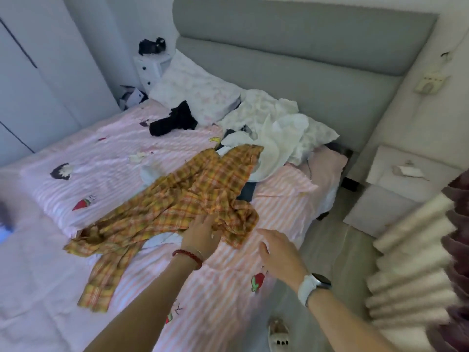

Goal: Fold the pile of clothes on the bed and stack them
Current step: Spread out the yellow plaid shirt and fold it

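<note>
A: Lying across the middle of the bed [121, 153], the yellow plaid shirt [177, 196] is rumpled and unfolded, one sleeve trailing toward the near edge.

B: And the left hand [201, 233]?

A: It rests on the shirt's near right part, fingers tucked into the cloth. Whether its grip is closed on the fabric I cannot tell; the fingertips are hidden in the folds. A red bead bracelet [187, 255] sits on that wrist.

B: The right hand [278, 252]?

A: Just beside the shirt, above the striped sheet, fingers loosely spread, holding nothing. A white watch [313, 284] is on that wrist.

B: Where are the other clothes?

A: A heap of white garments [276, 128] lies behind the shirt, near the grey headboard [304, 47], touching the shirt's far end. A black garment [175, 120] lies apart to the left, in front of the pillow [193, 87].
</note>
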{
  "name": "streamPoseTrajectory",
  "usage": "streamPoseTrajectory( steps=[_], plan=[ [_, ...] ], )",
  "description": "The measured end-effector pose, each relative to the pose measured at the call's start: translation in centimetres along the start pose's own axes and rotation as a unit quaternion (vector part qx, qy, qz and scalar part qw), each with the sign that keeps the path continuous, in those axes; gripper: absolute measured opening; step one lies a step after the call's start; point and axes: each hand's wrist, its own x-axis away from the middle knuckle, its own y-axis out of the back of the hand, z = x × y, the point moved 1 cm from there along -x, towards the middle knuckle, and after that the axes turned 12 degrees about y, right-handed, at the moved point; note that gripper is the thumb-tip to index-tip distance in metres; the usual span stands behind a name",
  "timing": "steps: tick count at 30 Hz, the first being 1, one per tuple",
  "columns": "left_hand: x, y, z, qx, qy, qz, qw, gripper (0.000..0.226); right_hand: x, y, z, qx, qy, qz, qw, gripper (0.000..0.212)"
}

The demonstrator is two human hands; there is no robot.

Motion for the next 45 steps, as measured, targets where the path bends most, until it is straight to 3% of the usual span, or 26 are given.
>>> streamPoseTrajectory(
  steps=[3, 6, 9, 11, 13, 17, 20, 22, 25, 26, 28, 30, 32, 33, 36, 41, 43, 45],
  plan=[
    [-6.4, -2.1, -2.5, 0.056, 0.09, 0.055, 0.993, 0.062, -5.1, 1.1, -4.4, -0.032, 0.006, 0.046, 0.998, 0.044],
    [-13.0, -4.8, -3.8, 0.108, 0.191, 0.059, 0.974, 0.076, -9.0, 1.1, -8.4, -0.052, 0.012, 0.07, 0.996, 0.043],
    [-17.4, -7.8, -3.5, 0.089, 0.282, 0.076, 0.952, 0.063, -11.4, 0.1, -11.5, -0.076, 0.022, 0.09, 0.993, 0.042],
    [-18.2, -8.8, -3.3, 0.093, 0.288, 0.078, 0.95, 0.036, -12.6, -0.3, -12.8, -0.097, 0.019, 0.095, 0.991, 0.044],
    [-16.7, -8.2, -3.5, 0.199, 0.26, 0.04, 0.944, 0.02, -13.4, -0.4, -13.2, -0.123, 0.027, 0.091, 0.988, 0.049],
    [-10.5, -2.8, -1.3, 0.398, 0.218, -0.088, 0.887, 0.035, -15.2, -0.4, -10.6, -0.109, 0.143, 0.111, 0.977, 0.08],
    [-5.0, 2.3, 0.5, 0.458, 0.189, -0.142, 0.857, 0.039, -16.9, -2.0, -6.4, -0.04, 0.243, 0.098, 0.964, 0.089],
    [-2.1, 5.6, 1.9, 0.491, 0.19, -0.198, 0.827, 0.04, -17.6, -2.9, -2.3, -0.041, 0.28, 0.099, 0.954, 0.081],
    [2.1, 9.7, 4.6, 0.547, 0.208, -0.275, 0.763, 0.033, -15.8, -4.0, 4.2, -0.111, 0.389, 0.171, 0.898, 0.028],
    [3.8, 10.3, 5.7, 0.539, 0.216, -0.279, 0.765, 0.03, -14.2, -4.5, 5.7, -0.119, 0.422, 0.21, 0.874, 0.028],
    [7.0, 9.8, 8.6, 0.426, 0.256, -0.211, 0.842, 0.038, -11.0, -5.1, 7.4, -0.111, 0.468, 0.332, 0.812, 0.035],
    [9.6, 6.8, 12.3, 0.24, 0.342, -0.015, 0.908, 0.049, -9.0, -6.6, 6.7, -0.1, 0.44, 0.443, 0.775, 0.022],
    [11.3, 3.1, 15.8, 0.08, 0.376, 0.179, 0.906, 0.038, -9.1, -7.8, 5.5, -0.069, 0.361, 0.457, 0.809, 0.038],
    [11.6, 1.8, 16.8, 0.072, 0.384, 0.212, 0.896, 0.032, -9.8, -8.3, 5.2, -0.042, 0.328, 0.45, 0.829, 0.044],
    [11.0, 0.1, 18.3, 0.156, 0.44, 0.141, 0.873, 0.038, -11.8, -10.1, 5.1, 0.035, 0.285, 0.411, 0.865, 0.05],
    [6.7, -4.4, 20.5, 0.262, 0.456, 0.026, 0.85, 0.067, -14.6, -16.4, 5.8, 0.074, 0.233, 0.307, 0.92, 0.069],
    [4.8, -6.4, 21.5, 0.306, 0.455, -0.002, 0.837, 0.083, -14.3, -19.7, 5.8, 0.056, 0.184, 0.33, 0.924, 0.078],
    [3.3, -8.4, 22.2, 0.35, 0.445, -0.01, 0.825, 0.1, -12.4, -22.6, 5.3, 0.018, 0.129, 0.403, 0.906, 0.08]
  ],
)
